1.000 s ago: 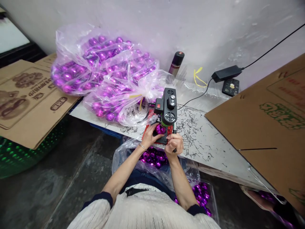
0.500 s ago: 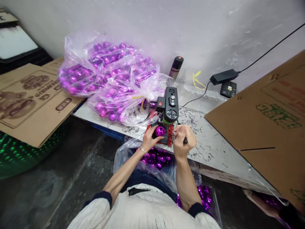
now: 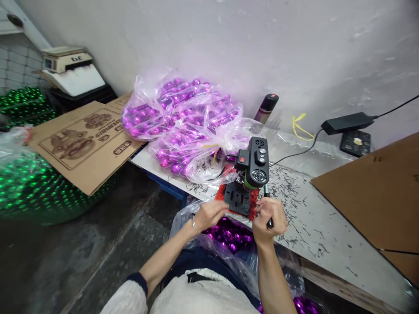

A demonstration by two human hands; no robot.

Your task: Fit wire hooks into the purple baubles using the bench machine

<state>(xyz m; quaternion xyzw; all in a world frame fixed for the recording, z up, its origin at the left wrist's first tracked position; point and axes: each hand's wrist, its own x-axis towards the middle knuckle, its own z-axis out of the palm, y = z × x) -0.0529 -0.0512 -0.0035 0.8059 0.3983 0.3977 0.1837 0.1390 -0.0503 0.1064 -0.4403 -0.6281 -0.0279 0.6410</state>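
Observation:
My left hand point(image 3: 211, 214) is over the near edge of the work table, its fingers loosely stretched toward the black base plate point(image 3: 236, 199) of a small black press machine point(image 3: 258, 163). No ball shows in it or on the plate. My right hand point(image 3: 271, 218) is wrapped round the press's black-gripped lever point(image 3: 269, 223), right of the base. Under the press lies a red mat point(image 3: 220, 192). Just below my left hand, shiny purple balls point(image 3: 229, 235) fill an open plastic bag.
Clear bags of purple balls point(image 3: 183, 113) lie behind on the left, with a dark spray can point(image 3: 266, 108) nearby. Cardboard point(image 3: 81, 144) juts out left, another carton point(image 3: 369, 187) stands right. Black scraps litter the table point(image 3: 330, 231); a power adapter point(image 3: 348, 123) sits by the wall.
The purple ball that my left hand held on the press base is gone from there. My left hand has drawn back toward the table edge. The view has shifted left.

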